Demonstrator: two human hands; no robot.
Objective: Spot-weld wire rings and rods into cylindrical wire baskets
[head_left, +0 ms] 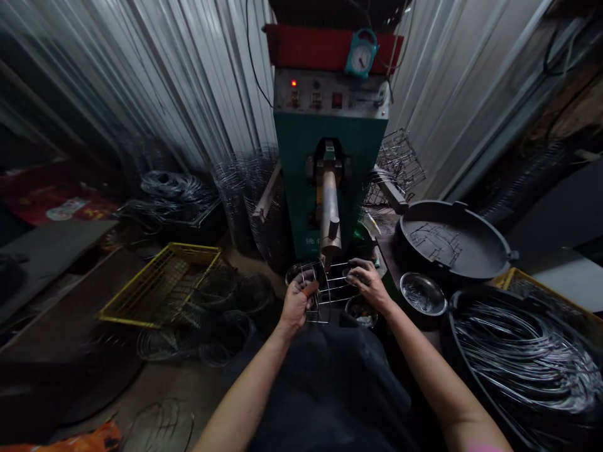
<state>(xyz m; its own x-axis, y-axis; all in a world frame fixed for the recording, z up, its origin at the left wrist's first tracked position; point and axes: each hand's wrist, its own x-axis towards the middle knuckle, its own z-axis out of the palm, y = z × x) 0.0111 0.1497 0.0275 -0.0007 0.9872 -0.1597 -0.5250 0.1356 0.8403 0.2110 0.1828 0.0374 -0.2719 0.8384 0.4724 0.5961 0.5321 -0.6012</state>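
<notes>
Low in front of a green spot welding machine (301, 144), I hold a small wire rack (335, 284) made of thin metal rods. My left hand (298, 300) is closed round its left side, thumb on top. At the rack's right end, the fingers of my right hand (367, 282) are pinched on the wire. The machine's round metal arm (330, 213) points down toward me, its tip just above or touching the rack's far edge; which one I cannot tell.
Right of me stand a black pan (471, 235) with small wire pieces, a small metal bowl (424, 294) of short rods and a big tub (455, 339) of wire rings. Left are a yellow crate (162, 282) and wire baskets (230, 336). A blue clock (362, 55) hangs above.
</notes>
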